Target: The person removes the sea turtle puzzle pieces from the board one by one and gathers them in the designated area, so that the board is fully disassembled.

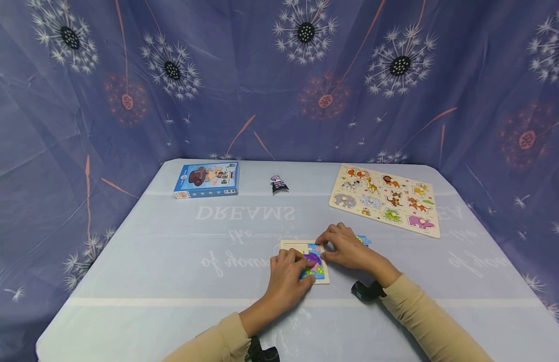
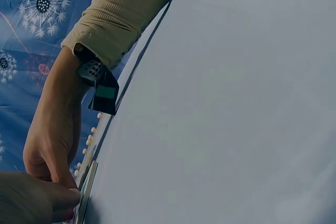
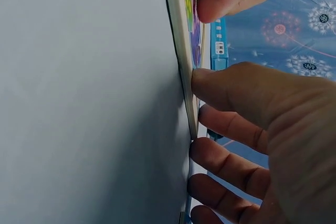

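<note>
A small wooden jigsaw puzzle (image 1: 326, 277) lies on the table in front of me, with purple, blue and green pieces in a pale frame. My left hand (image 1: 286, 274) rests over its left side, a fingertip on the purple picture. At the upper right corner is my right hand (image 1: 347, 246), touching the frame's edge and a light blue piece (image 1: 313, 248). In the right wrist view the right thumb (image 3: 210, 85) presses at the frame (image 3: 181, 40), the other fingers spread beyond it. Loose blue puzzle pieces (image 1: 364, 240) lie partly hidden behind the right hand.
A blue box (image 1: 207, 181) lies at the back left. A small purple and black item (image 1: 278, 184) sits at the back middle. An animal peg puzzle board (image 1: 383, 198) lies at the back right. Dandelion-patterned cloth (image 1: 243, 75) hangs behind the white table (image 1: 139, 271).
</note>
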A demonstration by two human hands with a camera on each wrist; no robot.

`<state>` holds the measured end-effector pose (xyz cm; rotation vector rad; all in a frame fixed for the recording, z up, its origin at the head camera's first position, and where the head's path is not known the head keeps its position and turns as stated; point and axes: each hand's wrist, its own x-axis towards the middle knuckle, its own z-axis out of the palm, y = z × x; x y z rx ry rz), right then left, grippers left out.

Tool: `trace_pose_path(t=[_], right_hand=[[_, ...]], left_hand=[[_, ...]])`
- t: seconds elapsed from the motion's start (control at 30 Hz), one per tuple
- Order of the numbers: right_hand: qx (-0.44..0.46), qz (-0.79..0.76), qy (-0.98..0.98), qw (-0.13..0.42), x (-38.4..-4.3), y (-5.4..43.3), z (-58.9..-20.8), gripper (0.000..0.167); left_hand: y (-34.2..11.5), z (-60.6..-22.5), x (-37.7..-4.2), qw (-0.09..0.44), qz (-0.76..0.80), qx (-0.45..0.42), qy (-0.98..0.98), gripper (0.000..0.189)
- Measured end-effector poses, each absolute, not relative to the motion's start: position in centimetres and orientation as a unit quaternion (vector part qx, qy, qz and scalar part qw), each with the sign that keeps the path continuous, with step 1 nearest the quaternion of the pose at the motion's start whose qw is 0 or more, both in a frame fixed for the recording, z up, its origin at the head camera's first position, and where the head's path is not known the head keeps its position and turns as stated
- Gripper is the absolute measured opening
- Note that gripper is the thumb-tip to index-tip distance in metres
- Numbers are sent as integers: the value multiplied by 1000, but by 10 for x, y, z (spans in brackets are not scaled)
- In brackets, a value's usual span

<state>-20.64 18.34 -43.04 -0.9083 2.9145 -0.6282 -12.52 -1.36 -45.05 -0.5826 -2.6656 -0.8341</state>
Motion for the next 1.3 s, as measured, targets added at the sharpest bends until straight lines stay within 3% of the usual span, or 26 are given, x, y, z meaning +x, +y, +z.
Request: trace_pose_path(t=[0.4,1.0,1.3], right_hand=[[-362,-204,910,4,-214,185,-422,31],[-435,-140,880,132,-240,182,-408,39],[-446,-124,874,146,-245,179,-405,40]], left_hand=[[-12,-452,-125,144,-275,-198,-930,28],[-12,-453,-124,142,-277,-199,-929,27],[-12,-453,-124,147,-273,-197,-930,28]])
